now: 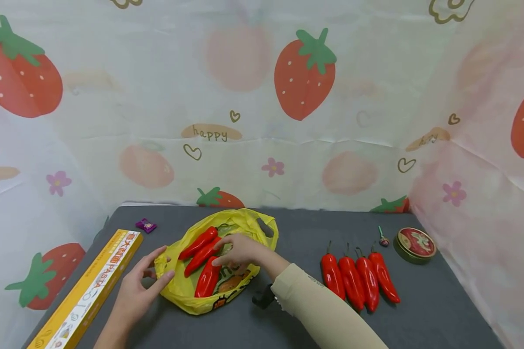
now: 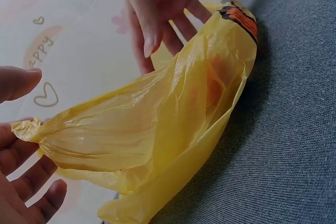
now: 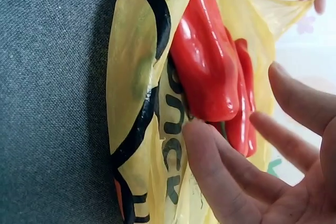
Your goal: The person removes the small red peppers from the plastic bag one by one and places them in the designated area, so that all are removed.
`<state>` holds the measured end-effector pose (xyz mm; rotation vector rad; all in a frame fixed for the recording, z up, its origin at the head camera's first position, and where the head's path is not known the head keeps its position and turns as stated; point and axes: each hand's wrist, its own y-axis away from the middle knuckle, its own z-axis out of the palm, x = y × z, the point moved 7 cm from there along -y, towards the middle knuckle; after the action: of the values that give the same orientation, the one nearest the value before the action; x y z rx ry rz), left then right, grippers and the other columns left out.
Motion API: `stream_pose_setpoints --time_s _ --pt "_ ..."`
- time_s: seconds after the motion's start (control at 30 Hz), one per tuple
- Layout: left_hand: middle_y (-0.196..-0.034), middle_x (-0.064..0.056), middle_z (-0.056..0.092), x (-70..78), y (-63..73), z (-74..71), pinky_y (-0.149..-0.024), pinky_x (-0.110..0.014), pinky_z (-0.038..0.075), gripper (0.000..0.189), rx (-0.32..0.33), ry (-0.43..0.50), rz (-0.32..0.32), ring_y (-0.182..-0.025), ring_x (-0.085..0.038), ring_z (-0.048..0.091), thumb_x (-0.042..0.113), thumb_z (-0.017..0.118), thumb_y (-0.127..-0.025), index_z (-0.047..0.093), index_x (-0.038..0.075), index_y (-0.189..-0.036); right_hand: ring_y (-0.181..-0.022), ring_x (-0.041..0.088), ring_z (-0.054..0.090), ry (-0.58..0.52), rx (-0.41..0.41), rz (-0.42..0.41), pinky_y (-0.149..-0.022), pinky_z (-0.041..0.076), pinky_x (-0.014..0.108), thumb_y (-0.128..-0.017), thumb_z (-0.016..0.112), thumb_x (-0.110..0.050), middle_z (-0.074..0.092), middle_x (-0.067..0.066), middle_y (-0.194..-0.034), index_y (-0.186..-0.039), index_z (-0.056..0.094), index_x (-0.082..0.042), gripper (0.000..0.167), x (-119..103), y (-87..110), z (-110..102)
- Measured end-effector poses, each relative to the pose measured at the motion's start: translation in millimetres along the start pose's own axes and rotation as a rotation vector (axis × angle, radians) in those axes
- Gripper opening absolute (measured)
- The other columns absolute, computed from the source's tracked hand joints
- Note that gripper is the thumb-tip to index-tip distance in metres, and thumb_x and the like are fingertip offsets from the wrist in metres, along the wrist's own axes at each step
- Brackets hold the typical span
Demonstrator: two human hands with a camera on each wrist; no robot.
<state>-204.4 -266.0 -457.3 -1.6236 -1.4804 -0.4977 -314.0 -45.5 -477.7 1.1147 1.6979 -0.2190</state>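
A yellow plastic bag (image 1: 174,286) lies spread open on the table with three red chili peppers (image 1: 208,277) inside. My right hand (image 1: 240,249) reaches over the bag; in the right wrist view its fingers are spread beside the peppers (image 3: 207,61), pinching none of them. At the bag's left edge is my left hand (image 1: 135,291), its thumb standing apart from the fingers. The left wrist view shows a gathered tip of the bag (image 2: 105,135) against the left fingers, with the thumb off it. Bag folds hide the peppers there.
Several more red peppers (image 1: 351,281) lie in a row on the right. Beyond them are a round tin (image 1: 416,243) and a small green-stemmed item (image 1: 383,238). A yellow pasta box (image 1: 89,286) lies at the left, near a purple wrapped candy (image 1: 146,225).
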Motion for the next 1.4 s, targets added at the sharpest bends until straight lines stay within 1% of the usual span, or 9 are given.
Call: stream_pose_setpoints --time_s 0.3,0.43,0.57,0.7,0.83,0.97,1.1,1.2,1.4 --pt "-0.123 -0.007 0.069 -0.5 0.2 -0.5 -0.081 -0.02 0.048 0.053 -0.005 -0.024 -0.025 -0.1 0.007 0.049 0.026 0.071 -0.096 0.055 0.014 -0.145 -0.088 0.033 0.074 -0.024 -0.213 0.044 -0.06 0.06 0.043 -0.095 0.072 -0.026 0.063 0.007 -0.122 -0.143 0.059 -0.022 0.05 3 -0.5 17" --pt "-0.121 -0.008 0.07 -1.0 0.6 -1.6 -0.081 -0.018 0.048 0.053 -0.002 -0.022 -0.03 -0.101 0.009 0.049 0.024 0.072 -0.095 0.055 0.012 -0.144 -0.088 0.037 0.073 -0.061 -0.268 0.05 -0.061 0.06 0.043 -0.096 0.07 -0.019 0.065 0.011 -0.115 -0.145 0.055 -0.018 0.052 4 -0.2 21" --pt "-0.121 -0.008 0.07 -0.5 0.6 -2.4 -0.081 -0.019 0.048 0.053 -0.004 -0.029 -0.036 -0.101 0.009 0.048 0.026 0.071 -0.096 0.055 0.012 -0.144 -0.089 0.038 0.072 -0.082 -0.267 0.046 -0.064 0.06 0.044 -0.097 0.069 -0.017 0.065 0.016 -0.108 -0.143 0.052 -0.014 0.049 4 0.3 23" --pt "-0.129 -0.01 0.066 -0.9 0.4 -2.8 -0.081 -0.02 0.049 0.055 -0.016 -0.044 -0.052 -0.1 0.009 0.047 0.029 0.071 -0.096 0.054 0.012 -0.146 -0.09 0.034 0.07 -0.031 -0.267 0.066 -0.066 0.06 0.046 -0.097 0.07 -0.021 0.062 0.013 -0.108 -0.147 0.05 -0.019 0.054 3 1.4 27" --pt "-0.138 -0.01 0.062 -1.9 -0.2 -3.0 -0.082 -0.022 0.05 0.055 -0.028 -0.056 -0.065 -0.099 0.009 0.047 0.032 0.069 -0.097 0.053 0.013 -0.146 -0.082 0.03 0.067 0.027 -0.287 0.081 -0.066 0.06 0.043 -0.095 0.071 -0.022 0.059 0.01 -0.106 -0.152 0.047 -0.027 0.062 2 1.8 32" --pt "-0.14 -0.01 0.06 -2.1 -0.3 -3.0 -0.082 -0.022 0.05 0.055 -0.026 -0.051 -0.065 -0.1 0.009 0.047 0.031 0.07 -0.097 0.054 0.013 -0.146 -0.074 0.03 0.066 0.01 -0.294 0.074 -0.067 0.059 0.04 -0.095 0.072 -0.02 0.06 0.012 -0.102 -0.152 0.047 -0.024 0.062 2 1.1 33" --pt "-0.138 -0.01 0.062 -1.6 0.0 -2.7 -0.081 -0.02 0.049 0.054 -0.023 -0.045 -0.061 -0.101 0.01 0.047 0.029 0.07 -0.097 0.054 0.013 -0.145 -0.078 0.028 0.064 -0.072 -0.271 0.052 -0.071 0.059 0.04 -0.093 0.073 -0.015 0.058 0.012 -0.103 -0.143 0.054 -0.016 0.053 3 2.0 32" --pt "-0.137 -0.01 0.062 -1.0 0.0 -2.8 -0.081 -0.021 0.05 0.054 -0.022 -0.049 -0.058 -0.1 0.01 0.047 0.029 0.07 -0.097 0.054 0.013 -0.145 -0.08 0.03 0.063 -0.114 -0.224 0.019 -0.072 0.059 0.043 -0.093 0.074 -0.017 0.059 0.014 -0.102 -0.129 0.056 -0.008 0.042 1 2.4 28" --pt "-0.137 -0.01 0.062 -1.0 0.0 -2.8 -0.081 -0.021 0.05 0.054 -0.023 -0.053 -0.062 -0.1 0.01 0.047 0.029 0.07 -0.096 0.054 0.013 -0.145 -0.071 0.024 0.063 -0.055 -0.011 -0.027 -0.07 0.06 0.041 -0.09 0.079 -0.024 0.058 0.008 -0.095 -0.104 0.054 -0.004 0.035 -1 0.8 15"
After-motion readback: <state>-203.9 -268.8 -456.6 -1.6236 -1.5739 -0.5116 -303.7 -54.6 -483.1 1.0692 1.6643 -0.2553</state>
